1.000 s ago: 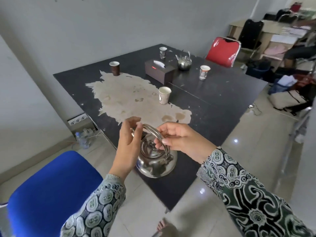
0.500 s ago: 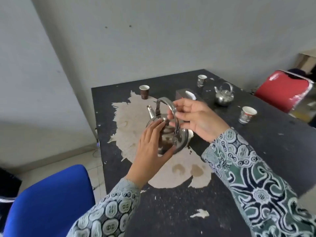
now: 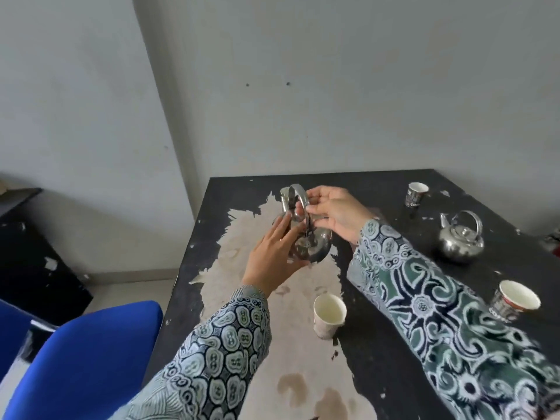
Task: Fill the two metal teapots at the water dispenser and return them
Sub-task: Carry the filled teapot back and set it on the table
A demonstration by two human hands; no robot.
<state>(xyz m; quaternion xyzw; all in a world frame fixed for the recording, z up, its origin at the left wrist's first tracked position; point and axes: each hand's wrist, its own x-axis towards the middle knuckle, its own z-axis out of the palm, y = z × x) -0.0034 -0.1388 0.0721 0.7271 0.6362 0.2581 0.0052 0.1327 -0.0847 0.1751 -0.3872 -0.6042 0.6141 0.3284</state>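
A shiny metal teapot (image 3: pixel 312 250) hangs over the far left part of the black table (image 3: pixel 378 344), held between both hands. My right hand (image 3: pixel 333 213) pinches its arched handle from the right. My left hand (image 3: pixel 272 256) lies flat against the pot's near side, fingers spread over the body. Its spout points away toward the wall. The second metal teapot (image 3: pixel 460 241) stands upright on the table to the right, apart from both hands.
Paper cups stand on the table: a white one (image 3: pixel 328 315) near my left forearm, one (image 3: pixel 515 301) at the right, a dark one (image 3: pixel 415 194) at the back. A blue chair (image 3: pixel 85 359) stands at the table's left. A dark cabinet (image 3: pixel 30 253) lines the left wall.
I have stepped in over the table carrying the teapot. It has moved forward toward the far left of the top. Both hands keep the same hold.
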